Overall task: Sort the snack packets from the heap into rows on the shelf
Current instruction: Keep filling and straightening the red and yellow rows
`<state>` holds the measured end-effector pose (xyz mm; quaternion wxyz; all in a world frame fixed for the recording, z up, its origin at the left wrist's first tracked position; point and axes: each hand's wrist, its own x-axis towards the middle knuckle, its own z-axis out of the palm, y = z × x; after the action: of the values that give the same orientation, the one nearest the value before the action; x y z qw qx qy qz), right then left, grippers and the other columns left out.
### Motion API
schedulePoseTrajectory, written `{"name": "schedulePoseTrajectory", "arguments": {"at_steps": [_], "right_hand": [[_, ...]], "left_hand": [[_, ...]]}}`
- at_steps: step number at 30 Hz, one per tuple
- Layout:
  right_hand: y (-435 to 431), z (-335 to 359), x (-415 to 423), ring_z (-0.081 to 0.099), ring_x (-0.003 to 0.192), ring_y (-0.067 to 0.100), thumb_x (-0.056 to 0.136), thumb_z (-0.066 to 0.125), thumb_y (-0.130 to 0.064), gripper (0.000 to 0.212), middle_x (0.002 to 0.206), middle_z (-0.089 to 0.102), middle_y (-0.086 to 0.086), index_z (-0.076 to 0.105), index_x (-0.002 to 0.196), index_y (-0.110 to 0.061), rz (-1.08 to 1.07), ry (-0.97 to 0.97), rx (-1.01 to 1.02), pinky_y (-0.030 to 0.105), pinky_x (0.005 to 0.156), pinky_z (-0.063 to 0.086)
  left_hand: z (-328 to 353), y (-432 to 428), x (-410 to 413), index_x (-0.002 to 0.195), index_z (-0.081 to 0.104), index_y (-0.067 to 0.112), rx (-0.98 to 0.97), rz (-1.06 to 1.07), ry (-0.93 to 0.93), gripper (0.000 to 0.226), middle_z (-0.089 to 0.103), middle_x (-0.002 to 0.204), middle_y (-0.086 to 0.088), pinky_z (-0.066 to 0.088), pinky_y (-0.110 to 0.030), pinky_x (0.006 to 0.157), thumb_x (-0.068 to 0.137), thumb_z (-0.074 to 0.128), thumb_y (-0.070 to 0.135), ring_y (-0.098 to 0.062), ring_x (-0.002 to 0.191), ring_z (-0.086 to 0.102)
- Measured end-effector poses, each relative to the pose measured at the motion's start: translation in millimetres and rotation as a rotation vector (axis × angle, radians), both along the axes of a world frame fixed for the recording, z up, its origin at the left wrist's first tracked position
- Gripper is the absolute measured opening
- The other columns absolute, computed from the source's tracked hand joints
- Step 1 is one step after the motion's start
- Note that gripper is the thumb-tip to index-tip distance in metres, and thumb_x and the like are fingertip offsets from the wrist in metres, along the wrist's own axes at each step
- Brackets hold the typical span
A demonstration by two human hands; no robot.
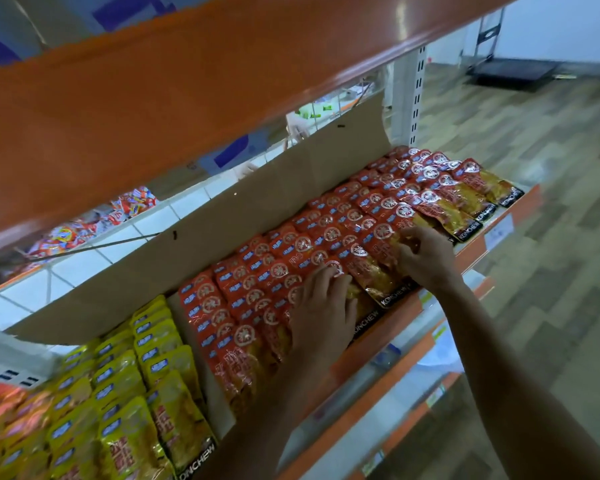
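the red snack packets [302, 258] lay in overlapping rows on the orange shelf [473, 245], with yellow packets [146, 375] beside them. the left hand [321, 317] rested on the front rows, fingers loosely spread, gripping nothing. the right hand [425, 258] had fingers bent onto a front packet; i couldn't tell whether they pinched it.

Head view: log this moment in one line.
shelf: red packets in rows | left hand: resting on red packets | right hand: curled at front row, grip unclear
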<state>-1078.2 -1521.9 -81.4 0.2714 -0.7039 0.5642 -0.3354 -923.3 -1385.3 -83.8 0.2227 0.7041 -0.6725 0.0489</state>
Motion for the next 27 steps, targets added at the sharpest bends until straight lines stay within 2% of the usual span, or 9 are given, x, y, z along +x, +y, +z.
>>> {"name": "schedulePoseTrajectory", "arguments": {"at_steps": [4, 11, 18, 22, 27], "right_hand": [[4, -2, 3, 0.051, 0.103, 0.030, 0.087, 0.057, -0.010, 0.032, 0.113, 0.058, 0.019, 0.059, 0.118, -0.002, -0.051, 0.105, -0.006, 0.040, 0.088, 0.044], [30, 1, 16, 0.042, 0.119, 0.035, 0.085, 0.061, -0.010, 0.038, 0.122, 0.054, 0.020, 0.059, 0.122, -0.002, -0.156, 0.110, -0.127, 0.041, 0.094, 0.037], [69, 12, 70, 0.047, 0.114, 0.031, 0.084, 0.060, -0.011, 0.037, 0.124, 0.059, 0.011, 0.060, 0.121, -0.008, 0.044, 0.075, -0.231, 0.035, 0.092, 0.035], [109, 18, 114, 0.053, 0.107, 0.039, 0.077, 0.061, -0.006, 0.038, 0.115, 0.063, 0.017, 0.063, 0.115, -0.002, 0.203, 0.071, -0.285, 0.042, 0.090, 0.042], [178, 23, 176, 0.051, 0.113, 0.040, 0.077, 0.060, -0.003, 0.045, 0.122, 0.060, 0.020, 0.060, 0.121, 0.003, 0.422, 0.094, -0.291, 0.042, 0.098, 0.039]], "left_hand": [[0, -1, 0, 0.123, 0.061, 0.013, 0.025, 0.013, 0.004, 0.035, 0.054, 0.133, -0.007, 0.041, -0.040, 0.102, 0.090, 0.060, 0.028, -0.025, 0.131, 0.043], [-1, 2, 3, 0.127, 0.056, 0.017, 0.049, 0.040, 0.025, 0.037, 0.049, 0.137, -0.004, 0.039, -0.040, 0.105, 0.093, 0.055, 0.032, -0.023, 0.135, 0.037], [10, 31, 30, 0.130, 0.054, 0.014, 0.025, 0.171, 0.036, 0.045, 0.047, 0.137, -0.006, 0.038, -0.042, 0.107, 0.088, 0.061, 0.029, -0.026, 0.132, 0.040], [18, 67, 61, 0.128, 0.056, 0.010, 0.008, 0.303, 0.059, 0.051, 0.048, 0.137, -0.012, 0.037, -0.043, 0.107, 0.080, 0.066, 0.020, -0.033, 0.128, 0.043], [24, 137, 110, 0.126, 0.058, 0.007, -0.023, 0.470, 0.037, 0.054, 0.055, 0.128, -0.016, 0.043, -0.045, 0.100, 0.073, 0.069, 0.016, -0.039, 0.119, 0.051]]}}
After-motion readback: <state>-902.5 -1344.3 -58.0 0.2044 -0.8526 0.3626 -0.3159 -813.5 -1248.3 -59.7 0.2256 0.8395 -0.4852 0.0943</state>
